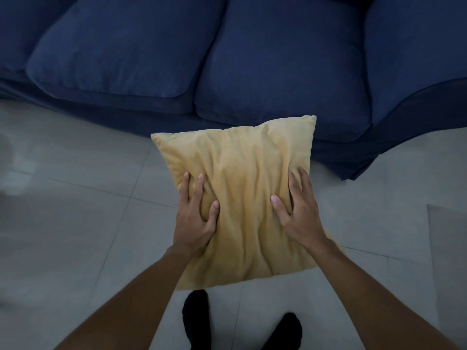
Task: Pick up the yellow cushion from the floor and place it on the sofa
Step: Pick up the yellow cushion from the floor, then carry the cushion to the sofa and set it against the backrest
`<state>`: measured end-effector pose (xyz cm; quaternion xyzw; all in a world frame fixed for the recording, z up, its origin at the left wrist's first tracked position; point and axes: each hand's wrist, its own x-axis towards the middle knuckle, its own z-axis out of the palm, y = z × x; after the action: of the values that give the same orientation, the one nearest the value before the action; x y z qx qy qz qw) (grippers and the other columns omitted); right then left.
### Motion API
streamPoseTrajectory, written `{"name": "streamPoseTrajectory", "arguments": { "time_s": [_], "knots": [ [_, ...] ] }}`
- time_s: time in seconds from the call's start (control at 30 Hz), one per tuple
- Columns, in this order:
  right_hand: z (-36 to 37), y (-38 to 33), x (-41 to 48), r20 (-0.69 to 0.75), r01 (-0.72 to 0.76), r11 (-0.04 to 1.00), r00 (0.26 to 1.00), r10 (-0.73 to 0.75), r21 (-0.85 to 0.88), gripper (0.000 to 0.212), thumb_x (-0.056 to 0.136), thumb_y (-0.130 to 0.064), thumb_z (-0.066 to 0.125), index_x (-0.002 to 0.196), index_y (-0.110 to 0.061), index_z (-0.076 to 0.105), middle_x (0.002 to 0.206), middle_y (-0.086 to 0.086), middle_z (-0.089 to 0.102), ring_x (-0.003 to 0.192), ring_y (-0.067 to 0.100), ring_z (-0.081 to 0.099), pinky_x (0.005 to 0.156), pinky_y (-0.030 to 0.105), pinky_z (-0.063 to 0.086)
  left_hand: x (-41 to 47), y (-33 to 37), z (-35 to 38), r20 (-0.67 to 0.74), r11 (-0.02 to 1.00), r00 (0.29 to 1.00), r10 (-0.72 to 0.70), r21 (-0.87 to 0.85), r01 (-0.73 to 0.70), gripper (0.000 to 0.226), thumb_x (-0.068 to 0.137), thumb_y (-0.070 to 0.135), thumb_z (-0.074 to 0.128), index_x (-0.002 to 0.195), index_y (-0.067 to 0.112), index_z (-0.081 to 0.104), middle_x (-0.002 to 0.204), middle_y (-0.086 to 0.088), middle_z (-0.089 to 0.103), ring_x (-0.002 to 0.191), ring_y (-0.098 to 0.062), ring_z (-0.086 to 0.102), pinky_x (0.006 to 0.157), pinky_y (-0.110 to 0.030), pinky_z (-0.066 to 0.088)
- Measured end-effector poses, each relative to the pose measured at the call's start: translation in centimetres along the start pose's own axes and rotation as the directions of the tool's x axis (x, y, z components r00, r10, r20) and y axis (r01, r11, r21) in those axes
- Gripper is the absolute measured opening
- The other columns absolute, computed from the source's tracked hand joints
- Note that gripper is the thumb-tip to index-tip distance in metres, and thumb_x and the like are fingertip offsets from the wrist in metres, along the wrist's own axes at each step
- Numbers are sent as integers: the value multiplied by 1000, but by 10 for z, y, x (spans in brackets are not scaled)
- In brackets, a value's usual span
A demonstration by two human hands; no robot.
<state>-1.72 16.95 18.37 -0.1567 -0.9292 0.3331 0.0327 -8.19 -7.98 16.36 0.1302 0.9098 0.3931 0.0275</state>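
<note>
A person holds the yellow cushion [240,198] in both hands, in front of the blue sofa [252,72]. The left hand [195,215] grips the cushion's left side, with its fingers spread along the edge and its thumb pressed into the top face, so that the fabric bunches between them. The right hand [298,213] clasps the right side in the same way, thumb dug into the cloth and fingers reaching toward the far right edge. Deep creases run between the two hands along the length of the cushion.

The cushion lies tilted, its far right corner overlapping the front of the sofa in the view and its near edge just above the person's feet in black socks [195,319] (whether any part of it touches the floor cannot be told from this angle). It is not on the sofa.

The sofa spans the far part of the scene. It has two plump seat cushions: the left seat cushion [121,49] and the right seat cushion [283,69] meet in a seam a little left of the yellow cushion's far edge. The sofa's right armrest [417,59] curves down toward the near right.

Pale floor tiles [75,210] with thin grout lines cover the near ground, and both bare forearms reach in from the near edge.
</note>
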Motion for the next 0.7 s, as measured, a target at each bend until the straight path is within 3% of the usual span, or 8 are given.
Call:
{"name": "streamPoseTrajectory", "arguments": {
  "time_s": [0.3, 0.4, 0.5, 0.7],
  "knots": [
    [-49, -54, 39, -138, 29, 1000, 990, -27, 9, 77, 94, -56, 41, 156, -14, 24, 166, 11, 12, 150, 25, 19, 113, 30, 20, 70, 41, -52, -26, 992, 992, 121, -44, -122, 71, 95, 52, 45, 158, 28, 23, 168, -3, 8, 153, -18, 16, 114, -36, 30],
    [-67, -73, 60, -188, 50, 999, 981, -47, 10, 78, 94, -56, 42, 156, -12, 25, 166, 12, 13, 151, 24, 17, 115, 27, 16, 98, 58, -70, -43, 986, 986, 163, -40, -165, 71, 95, 53, 44, 158, 27, 23, 168, -3, 8, 151, -7, 12, 113, -24, 25],
    [-84, -93, 80, -237, 62, 998, 970, -59, 5, 78, 94, -55, 42, 156, -12, 25, 166, 12, 13, 152, 25, 15, 116, 28, 14, 125, 74, -88, -61, 977, 977, 204, -46, -207, 71, 95, 54, 44, 158, 25, 25, 168, -5, 9, 149, -7, 12, 110, -5, 12],
    [-114, -120, 124, -346, 92, 996, 934, -89, -7, 76, 94, -55, 42, 155, -12, 28, 165, 13, 15, 151, 25, 18, 113, 27, 17, 182, 103, -114, -109, 957, 953, 283, -34, -288, 71, 94, 53, 45, 157, 28, 24, 168, -4, 10, 149, -5, 10, 110, -8, 12]
  ]
}}
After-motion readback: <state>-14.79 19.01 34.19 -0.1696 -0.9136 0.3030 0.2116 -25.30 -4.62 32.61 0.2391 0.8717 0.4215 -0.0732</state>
